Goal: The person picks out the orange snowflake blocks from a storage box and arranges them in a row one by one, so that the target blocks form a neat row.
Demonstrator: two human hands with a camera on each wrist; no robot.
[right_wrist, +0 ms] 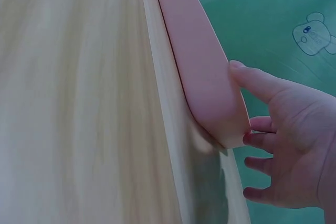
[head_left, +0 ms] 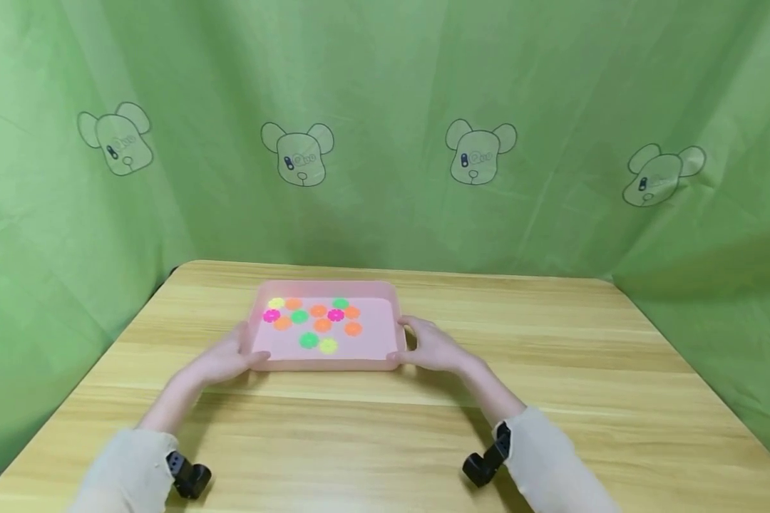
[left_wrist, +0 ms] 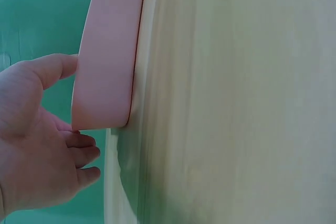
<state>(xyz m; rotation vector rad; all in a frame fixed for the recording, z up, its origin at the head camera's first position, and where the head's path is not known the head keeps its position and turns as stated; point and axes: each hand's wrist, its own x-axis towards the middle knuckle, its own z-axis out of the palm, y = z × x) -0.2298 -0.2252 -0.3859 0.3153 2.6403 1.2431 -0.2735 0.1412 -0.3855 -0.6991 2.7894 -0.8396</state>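
Note:
A shallow pink tray (head_left: 375, 348) sits on the wooden table, its front wall facing me. Inside it lie several flat, flower-shaped pieces in orange, green (head_left: 309, 340), yellow (head_left: 329, 345) and magenta (head_left: 336, 315). My left hand (head_left: 221, 358) grips the tray's near left corner, thumb at the front rim and fingers along the left side. At the near right corner my right hand (head_left: 433, 347) holds on the same way. Both wrist views show the thumb on the rim of the front wall; some fingertips stand apart from the tray there.
The tray rests left of the middle on the wooden table (head_left: 552, 342), toward its far edge. Green curtains (head_left: 385, 214) printed with bear heads hang behind and at both sides. A small black camera (head_left: 189, 476) is strapped to each wrist.

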